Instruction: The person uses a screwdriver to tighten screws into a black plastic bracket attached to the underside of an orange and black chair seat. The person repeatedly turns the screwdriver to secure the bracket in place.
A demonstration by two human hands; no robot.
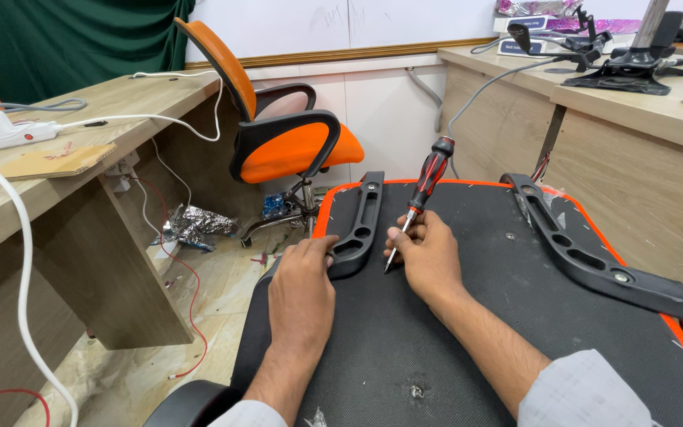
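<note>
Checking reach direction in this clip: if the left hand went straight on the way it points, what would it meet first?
The left hand points up-forward; its fingertips already touch the black armrest bracket on the upturned seat base, so it meets that first.

screwdriver point(427, 190) tip hidden behind right hand point(428, 257); upturned chair seat point(468, 316) cut off at bottom edge

Single head-worn view, steeply downward, close over upturned chair seat point(468, 316).
</note>
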